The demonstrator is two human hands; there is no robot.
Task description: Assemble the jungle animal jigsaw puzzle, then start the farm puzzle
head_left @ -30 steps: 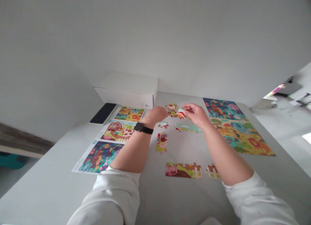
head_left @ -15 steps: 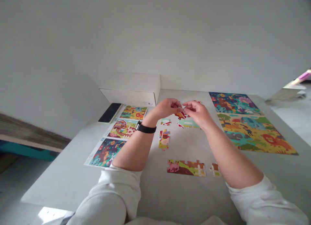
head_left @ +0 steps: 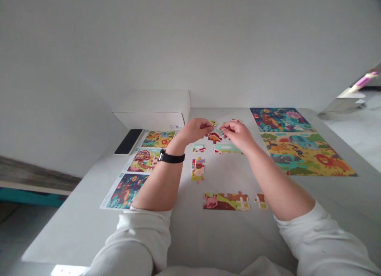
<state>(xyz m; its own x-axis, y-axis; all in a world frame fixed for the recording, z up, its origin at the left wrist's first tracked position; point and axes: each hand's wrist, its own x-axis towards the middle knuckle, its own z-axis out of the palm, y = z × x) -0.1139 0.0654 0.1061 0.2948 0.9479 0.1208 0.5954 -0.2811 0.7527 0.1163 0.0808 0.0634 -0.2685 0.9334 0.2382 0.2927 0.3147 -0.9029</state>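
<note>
My left hand [head_left: 195,130] and my right hand [head_left: 236,134] are raised close together over the far middle of the white table [head_left: 208,236]. Both pinch a red and white jigsaw piece [head_left: 214,137] between their fingertips. A black watch [head_left: 169,157] is on my left wrist. Below the hands lie loose pieces: a small red and white one [head_left: 198,148], a pale green strip [head_left: 226,149], a joined upright pair [head_left: 197,168], a longer joined strip [head_left: 225,201] and a small brown piece [head_left: 260,201]. More pieces show behind my fingers.
Two finished puzzles [head_left: 297,149] lie at the right. A picture sheet [head_left: 139,165] with three scenes lies at the left, beside a dark phone [head_left: 128,141]. A white box [head_left: 154,109] stands at the back against the wall.
My left hand has risen from the pile and met my right hand; both now hold the red piece between them. The view has shifted slightly.
</note>
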